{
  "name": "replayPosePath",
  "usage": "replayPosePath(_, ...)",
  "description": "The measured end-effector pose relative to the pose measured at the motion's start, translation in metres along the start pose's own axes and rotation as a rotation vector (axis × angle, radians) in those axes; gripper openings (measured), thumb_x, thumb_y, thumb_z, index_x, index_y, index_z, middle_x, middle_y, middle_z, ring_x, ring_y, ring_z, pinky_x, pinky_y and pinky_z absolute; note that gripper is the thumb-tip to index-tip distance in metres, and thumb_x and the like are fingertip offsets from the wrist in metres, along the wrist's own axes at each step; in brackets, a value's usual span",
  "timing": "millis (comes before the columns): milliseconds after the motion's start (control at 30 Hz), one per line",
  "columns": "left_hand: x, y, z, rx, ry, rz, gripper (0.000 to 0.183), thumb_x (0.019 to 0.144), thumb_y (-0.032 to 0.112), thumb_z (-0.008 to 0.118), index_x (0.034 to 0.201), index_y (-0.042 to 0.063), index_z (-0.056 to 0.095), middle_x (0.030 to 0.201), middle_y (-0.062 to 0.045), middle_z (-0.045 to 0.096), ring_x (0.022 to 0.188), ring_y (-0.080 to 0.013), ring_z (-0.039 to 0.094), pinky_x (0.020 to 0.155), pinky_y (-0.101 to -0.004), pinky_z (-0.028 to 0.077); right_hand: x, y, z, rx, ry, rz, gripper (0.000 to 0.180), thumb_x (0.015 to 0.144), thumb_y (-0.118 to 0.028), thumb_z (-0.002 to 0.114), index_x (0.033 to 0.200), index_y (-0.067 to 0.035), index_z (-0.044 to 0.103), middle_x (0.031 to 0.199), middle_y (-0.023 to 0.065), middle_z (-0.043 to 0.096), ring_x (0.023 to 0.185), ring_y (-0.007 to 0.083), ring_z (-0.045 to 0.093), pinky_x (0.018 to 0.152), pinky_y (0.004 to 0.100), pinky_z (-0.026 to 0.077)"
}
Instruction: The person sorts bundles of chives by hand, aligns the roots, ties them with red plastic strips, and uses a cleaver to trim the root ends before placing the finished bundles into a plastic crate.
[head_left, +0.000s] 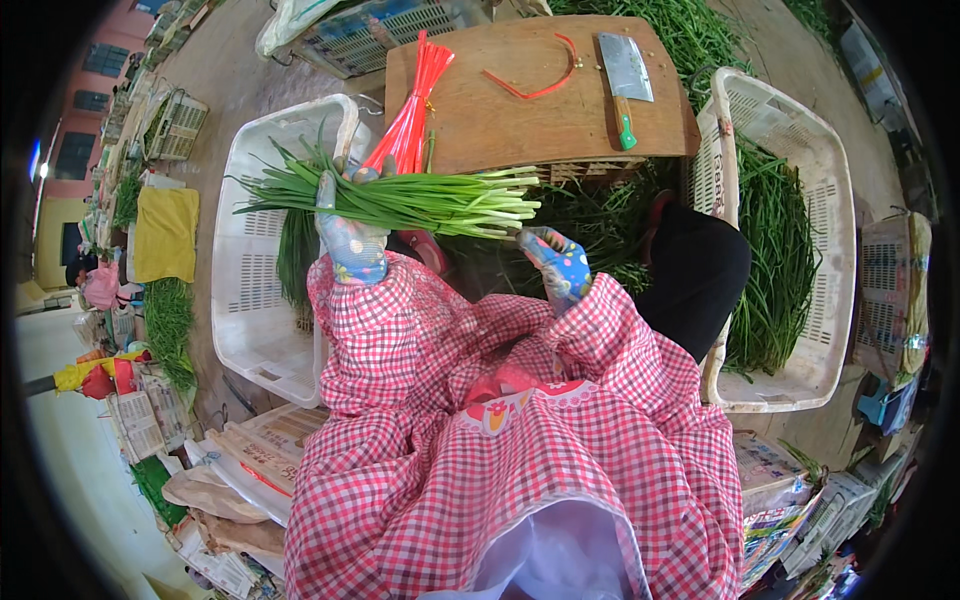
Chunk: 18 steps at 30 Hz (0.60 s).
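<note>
My left hand (352, 232), in a patterned work glove, is closed around a bunch of garlic chives (420, 199), its pale stem ends pointing right. Just below those ends is my gloved right hand (556, 262), fingers curled near the lowest stem tips; whether it pinches a stem I cannot tell. Beyond the bunch stands a wooden board (495, 120) bearing a bundle of red plastic ties (412, 112), a loose red tie (541, 93) and a cleaver (626, 71) with a wood and green handle.
A white plastic crate (259, 330) at left holds some chives (298, 262). Another white crate (832, 300) at right holds a large heap of chives (772, 262). Loose greens (592, 217) lie below the board. More crates and greens surround the place; a person in pink is far left.
</note>
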<state>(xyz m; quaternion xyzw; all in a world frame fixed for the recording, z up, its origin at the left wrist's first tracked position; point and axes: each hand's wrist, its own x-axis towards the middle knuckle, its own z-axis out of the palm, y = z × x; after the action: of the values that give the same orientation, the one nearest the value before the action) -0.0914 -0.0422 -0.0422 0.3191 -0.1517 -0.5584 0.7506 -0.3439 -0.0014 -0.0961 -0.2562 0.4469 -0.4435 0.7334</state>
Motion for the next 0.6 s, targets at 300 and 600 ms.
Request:
replayPosePath(300, 0.000, 0.023, 0.003, 0.072, 0.058, 0.175, 0.026, 0.085, 0.024, 0.053, 0.105, 0.006, 0.053, 0.091, -0.007, 0.054, 0.083, -0.0223, 0.055, 0.076, -0.0437, 0.048, -0.007, -0.016, -0.016, -0.167, -0.002, -0.044, 0.020, 0.078, -0.007, 0.062, 0.096, 0.002, 0.061, 0.088, 0.0056, 0.063, 0.078, 0.0114, 0.058, 0.071, 0.0234, 0.046)
replayPosePath(600, -0.001, 0.070, 0.005, 0.137, 0.169, 0.200, 0.025, 0.084, 0.022, 0.051, 0.099, 0.002, 0.054, 0.090, -0.015, 0.060, 0.080, -0.0262, 0.059, 0.074, -0.0391, 0.050, -0.010, -0.094, -0.069, -1.818, -0.099, -0.666, 0.049, 0.068, -0.025, 0.067, 0.114, -0.014, 0.053, 0.117, 0.0104, 0.051, 0.118, 0.0305, 0.040, 0.098, 0.0509, 0.025)
